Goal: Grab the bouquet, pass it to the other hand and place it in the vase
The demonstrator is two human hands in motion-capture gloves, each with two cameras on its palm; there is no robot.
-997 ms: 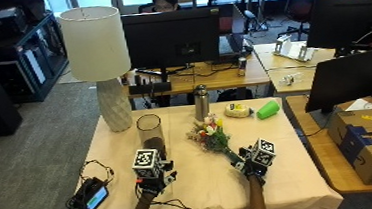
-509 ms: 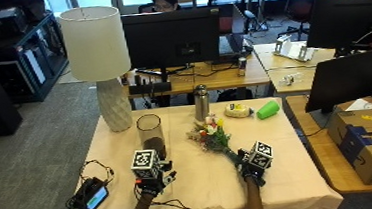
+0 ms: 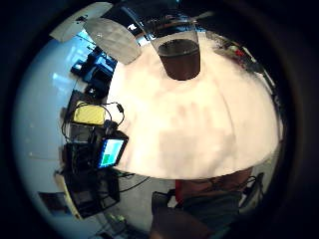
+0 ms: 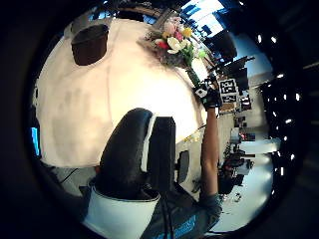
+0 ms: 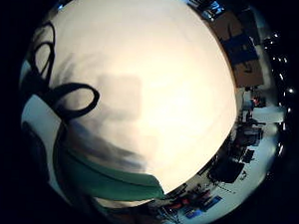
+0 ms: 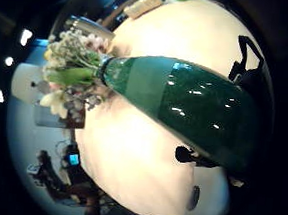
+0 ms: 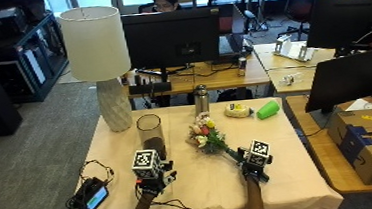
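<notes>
Slanting flowers-first toward vase (image 7: 151,134) — bouquet (image 7: 208,139), stem in right hand (image 7: 253,165) grip, left hand (image 7: 153,179) relaxed

Right hand (image 7: 253,163), gripping bouquet (image 7: 206,136) by stem end, has drawn slightly back toward person; flower heads have shifted a little toward table centre.

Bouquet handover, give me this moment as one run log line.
right hand: grips bouquet stem | left hand: holds nothing | vase: upright, without flowers | handover: not yet
</notes>
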